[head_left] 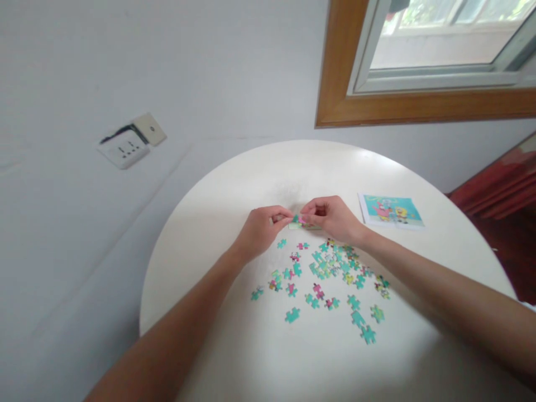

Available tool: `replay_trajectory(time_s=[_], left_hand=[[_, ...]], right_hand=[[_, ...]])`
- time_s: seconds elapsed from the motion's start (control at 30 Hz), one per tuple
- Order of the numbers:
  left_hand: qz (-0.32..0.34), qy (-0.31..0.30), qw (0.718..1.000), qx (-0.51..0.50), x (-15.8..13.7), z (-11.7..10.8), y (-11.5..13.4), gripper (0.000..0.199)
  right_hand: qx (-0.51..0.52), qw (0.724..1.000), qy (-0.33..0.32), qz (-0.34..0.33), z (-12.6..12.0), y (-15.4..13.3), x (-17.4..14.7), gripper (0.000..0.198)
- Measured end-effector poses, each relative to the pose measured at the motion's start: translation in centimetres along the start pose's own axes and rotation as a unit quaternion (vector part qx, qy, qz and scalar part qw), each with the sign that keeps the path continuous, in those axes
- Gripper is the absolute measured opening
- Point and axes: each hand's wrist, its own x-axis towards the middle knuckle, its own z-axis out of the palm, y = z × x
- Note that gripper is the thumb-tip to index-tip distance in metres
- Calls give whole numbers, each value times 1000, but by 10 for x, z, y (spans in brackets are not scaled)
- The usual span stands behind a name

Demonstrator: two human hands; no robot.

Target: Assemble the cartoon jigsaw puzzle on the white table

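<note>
Both hands meet near the middle of a round white table. My left hand (265, 228) pinches a teal puzzle piece (295, 219) between thumb and fingertips. Directly beside it, my right hand (331, 216) has its thumb and forefinger closed on a pink puzzle piece (302, 220). The two pieces touch or nearly touch; I cannot tell whether they interlock. Under the fingers lies a pale green strip (294, 226), partly covered by my right hand. Nearer to me, a heap of loose puzzle pieces (330, 262) in teal, pink and yellow spreads over the table.
A reference picture (393, 212) with cartoon figures lies at the right on the white table (234, 178). Several single pieces (292, 315) are scattered toward me. Behind the table are a wall with a socket (124, 148) and a wood-framed window (419, 106). Red cloth (498, 195) hangs at the right.
</note>
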Motion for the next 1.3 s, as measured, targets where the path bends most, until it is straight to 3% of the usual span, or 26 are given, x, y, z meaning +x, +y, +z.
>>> replay_trajectory(time_s=[0.13,0.2,0.37,1.03,1.17,1.3], left_hand=[[107,-28,988,109,1,6,-9,25],[123,-59,981,138,-1,8,-10,32],[127,-96,971,178,-4,10,-10,36],[126,-92,974,162,-3,12,-15,42],[125,-82,977,150,-3,14,-15,40],[123,-72,981,129,-1,18,-16,39]], right_hand=[[-104,993,43,-25,-8,11,15,15],[-125,991,36,-28,-6,16,17,15],[-151,987,27,-45,1,24,16,15],[-277,959,21,-64,0,24,17,13],[-268,959,57,-72,-1,23,18,9],[-243,957,133,-79,-7,21,20,16]])
